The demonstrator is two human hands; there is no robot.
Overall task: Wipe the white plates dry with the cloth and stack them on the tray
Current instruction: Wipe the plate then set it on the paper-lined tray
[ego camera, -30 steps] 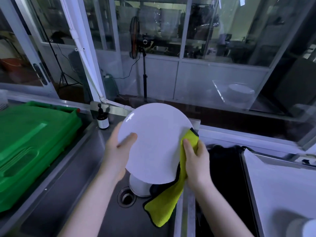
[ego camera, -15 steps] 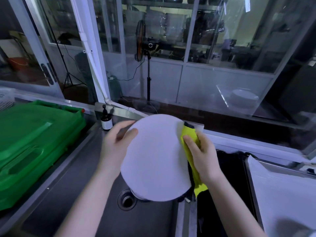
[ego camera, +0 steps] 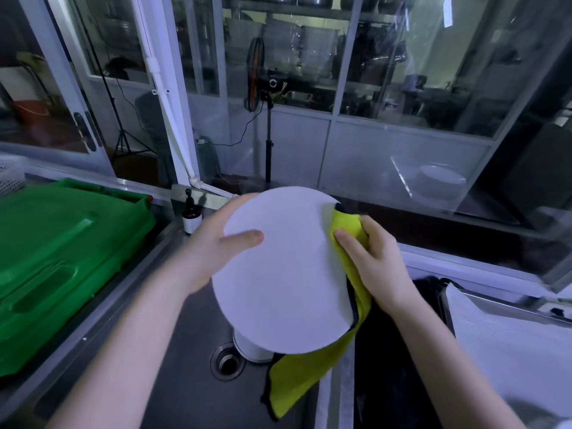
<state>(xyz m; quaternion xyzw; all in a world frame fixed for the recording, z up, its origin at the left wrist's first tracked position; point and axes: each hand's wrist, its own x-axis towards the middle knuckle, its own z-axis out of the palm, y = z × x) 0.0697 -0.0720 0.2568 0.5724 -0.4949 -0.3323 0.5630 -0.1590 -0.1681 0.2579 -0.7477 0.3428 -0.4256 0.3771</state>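
A white plate (ego camera: 288, 270) fills the centre of the frame, held tilted above a steel sink (ego camera: 173, 351). The left hand (ego camera: 213, 252) grips its left edge, thumb pressed on the near face and fingers curled behind the rim. The right hand (ego camera: 374, 261) pinches a yellow cloth (ego camera: 346, 230) against the plate's right edge; the cloth wraps behind the plate and hangs out below it at lower centre. Under the plate, beside the round drain (ego camera: 227, 362), a further white dish (ego camera: 250, 348) sits in the sink, mostly hidden.

At the left of the frame a green plastic crate (ego camera: 58, 258) rests on the steel surface (ego camera: 93, 329). A small dark pump bottle (ego camera: 191, 216) stands at the sink's back edge, just left of the plate. At the right edge a pale tray (ego camera: 510, 351) lies on the surface, beyond a dark second basin (ego camera: 399, 351).

Across the upper half of the frame run glass partitions with white frames (ego camera: 167, 97). Behind the glass stand a pedestal fan (ego camera: 257, 82), a tripod at the upper left, and shelves of metal pots, blurred.
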